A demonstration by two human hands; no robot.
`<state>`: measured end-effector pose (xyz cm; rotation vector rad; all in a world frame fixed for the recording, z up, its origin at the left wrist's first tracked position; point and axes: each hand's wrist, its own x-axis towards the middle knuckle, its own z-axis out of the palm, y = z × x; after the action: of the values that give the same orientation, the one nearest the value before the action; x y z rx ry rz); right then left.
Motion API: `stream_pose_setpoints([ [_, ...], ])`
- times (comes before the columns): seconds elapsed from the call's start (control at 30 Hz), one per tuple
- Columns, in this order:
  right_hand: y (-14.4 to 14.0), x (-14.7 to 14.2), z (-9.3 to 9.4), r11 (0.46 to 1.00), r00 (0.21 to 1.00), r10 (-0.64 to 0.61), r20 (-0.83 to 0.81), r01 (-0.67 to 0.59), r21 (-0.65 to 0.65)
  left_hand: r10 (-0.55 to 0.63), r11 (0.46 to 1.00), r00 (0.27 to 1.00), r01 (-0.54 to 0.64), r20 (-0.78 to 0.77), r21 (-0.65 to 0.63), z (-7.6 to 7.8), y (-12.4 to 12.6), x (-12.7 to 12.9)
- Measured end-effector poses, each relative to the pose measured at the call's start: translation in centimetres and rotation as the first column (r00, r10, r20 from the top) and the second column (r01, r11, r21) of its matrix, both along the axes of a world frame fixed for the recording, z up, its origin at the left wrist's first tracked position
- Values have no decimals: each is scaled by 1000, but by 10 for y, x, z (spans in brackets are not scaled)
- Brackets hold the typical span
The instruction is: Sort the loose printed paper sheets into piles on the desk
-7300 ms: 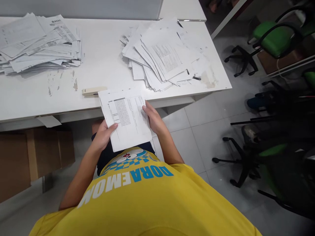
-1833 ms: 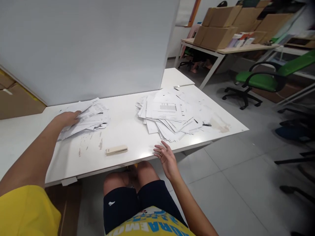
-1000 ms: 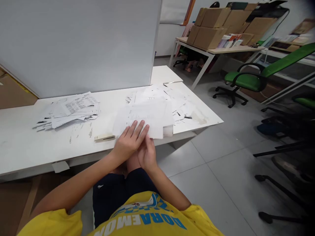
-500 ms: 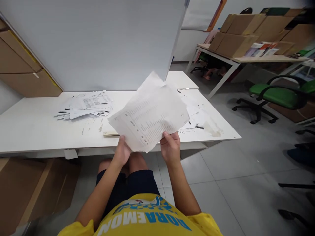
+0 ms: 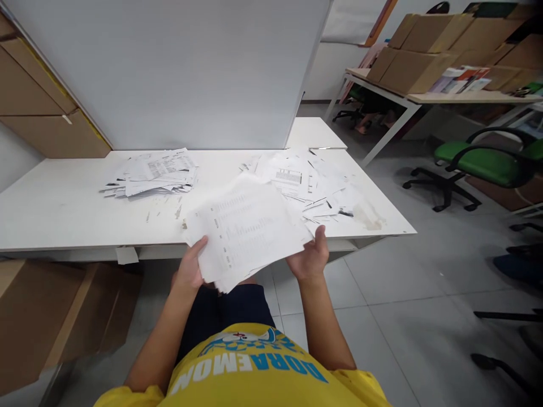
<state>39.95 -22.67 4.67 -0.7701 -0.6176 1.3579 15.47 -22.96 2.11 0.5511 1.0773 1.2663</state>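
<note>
I'm looking down at a white desk (image 5: 63,215) backed by a grey partition (image 5: 169,68), in an office with tiled floor, cardboard boxes (image 5: 424,51) on a far table and a green chair (image 5: 479,164) off to my right.

Both my hands are closed on one sheaf (image 5: 244,232) of printed sheets, held just above my lap at the desk's near edge. My left hand (image 5: 189,270) pinches the lower left corner, thumb on top and fingers hidden beneath. My right hand (image 5: 311,260) cups the right edge from below, thumb up against the side. Gripping at two opposite sides seems meant to keep the loose pages squared and flat, since a single hold would let them fan or droop; the sheaf lies nearly level, tipped a little toward me so the print faces up.

Beyond it, a spread pile (image 5: 305,181) of similar pages lies on the right half of the desk, just behind the sheaf. A second pile (image 5: 153,169) sits well apart on the left, near the partition. Two separate heaps suggest sorted and unsorted paper kept from mixing. A pale stapler (image 5: 185,224) peeks out beside the sheaf's left edge. More boxes (image 5: 51,316) stand under the desk.
</note>
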Motion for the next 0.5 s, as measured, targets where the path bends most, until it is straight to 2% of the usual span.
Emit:
stream_pose_setpoints([
  [0.1,-6,10,-13,966,974,224,-47,-228,-123,-13,970,996,35,93,-242,2,-20,-24],
  [0.17,-15,8,-27,907,927,364,-92,-375,-191,-34,920,989,87,143,-382,1,-35,-37],
  [0.23,-27,0,-41,850,884,451,-124,-468,-244,-23,878,987,96,161,-468,-1,-48,-44],
  [0.3,-39,-11,-53,843,885,450,-119,-465,-271,-1,866,985,88,173,-492,-4,-57,-48],
  [0.43,-51,-34,-64,933,964,255,-78,-266,-243,-11,862,968,137,252,-488,-15,-62,-49],
  [0.5,-46,-43,-62,931,948,276,-157,-304,-199,-16,862,948,174,318,-476,-22,-60,-48],
])
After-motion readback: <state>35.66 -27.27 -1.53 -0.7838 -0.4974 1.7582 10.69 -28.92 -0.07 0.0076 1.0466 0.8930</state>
